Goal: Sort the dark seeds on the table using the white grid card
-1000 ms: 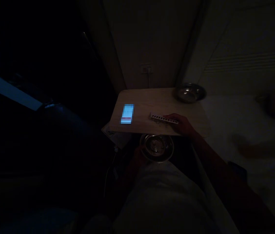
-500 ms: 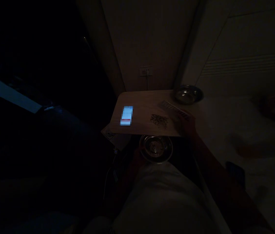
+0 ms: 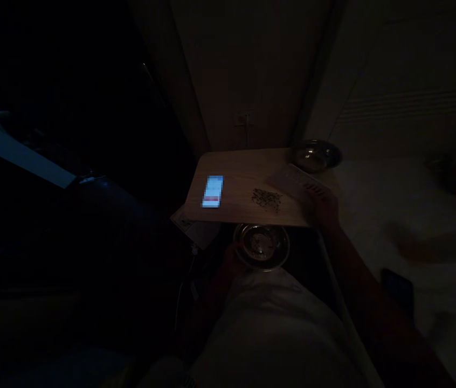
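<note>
In the dim light my left hand (image 3: 233,257) grips the left rim of a round metal bowl (image 3: 283,250) just below the table's near edge. A few small dark bits lie inside the bowl. My right hand (image 3: 324,207) is closed on the near right end of a flat, pale rectangular sheet (image 3: 288,179) with a row of marks along one edge; its exact kind is unclear. On the wooden table (image 3: 236,167), left of that hand, lies a scattered patch of small dark seed-like bits (image 3: 266,199). The sheet is to the right of these bits.
A lit phone (image 3: 212,191) lies on the table's left side. Another metal bowl (image 3: 316,155) stands at the far right corner. A wall socket (image 3: 244,117) with a plugged cord is behind. At right, a dark flat object (image 3: 398,291) rests on a pale surface.
My right hand and the sheet have moved slightly right, away from the dark bits, and the sheet shows more of its face. My left hand stays on the bowl's rim.
</note>
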The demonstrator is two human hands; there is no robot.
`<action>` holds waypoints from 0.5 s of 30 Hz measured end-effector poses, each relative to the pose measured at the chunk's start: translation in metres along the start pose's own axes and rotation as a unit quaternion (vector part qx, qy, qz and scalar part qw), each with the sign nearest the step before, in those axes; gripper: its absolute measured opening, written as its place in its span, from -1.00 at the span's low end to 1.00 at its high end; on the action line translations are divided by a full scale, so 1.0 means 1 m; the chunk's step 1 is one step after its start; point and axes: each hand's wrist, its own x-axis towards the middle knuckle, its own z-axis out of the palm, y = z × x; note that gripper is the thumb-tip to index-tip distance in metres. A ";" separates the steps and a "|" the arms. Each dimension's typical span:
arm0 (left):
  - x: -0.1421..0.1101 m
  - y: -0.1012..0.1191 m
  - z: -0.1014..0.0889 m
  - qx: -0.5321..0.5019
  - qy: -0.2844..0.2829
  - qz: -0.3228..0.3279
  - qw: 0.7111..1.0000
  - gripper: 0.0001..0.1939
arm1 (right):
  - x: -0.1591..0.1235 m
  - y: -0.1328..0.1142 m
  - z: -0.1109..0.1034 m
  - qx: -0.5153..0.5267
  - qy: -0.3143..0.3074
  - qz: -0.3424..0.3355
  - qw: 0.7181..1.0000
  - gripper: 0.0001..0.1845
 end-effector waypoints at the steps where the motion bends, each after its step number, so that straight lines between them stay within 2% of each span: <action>1: 0.000 0.000 0.000 0.001 0.002 -0.001 1.000 -0.81 | -0.001 0.001 0.001 0.000 0.006 0.008 1.000 -0.75; 4: 0.001 0.000 0.003 0.000 0.006 -0.002 1.000 -0.82 | -0.004 0.008 0.001 -0.001 0.007 0.034 0.999 -0.73; 7: 0.000 0.000 0.005 -0.003 0.001 -0.012 1.000 -0.73 | -0.004 0.016 -0.001 0.009 0.003 0.049 0.999 -0.70; 10: 0.000 0.000 0.006 -0.007 -0.004 -0.024 1.000 -0.63 | -0.003 0.020 -0.003 0.008 -0.011 0.038 0.999 -0.68; 15: 0.001 0.000 0.002 -0.012 -0.001 -0.022 1.000 -0.64 | -0.003 0.021 -0.003 0.005 -0.030 0.033 0.999 -0.69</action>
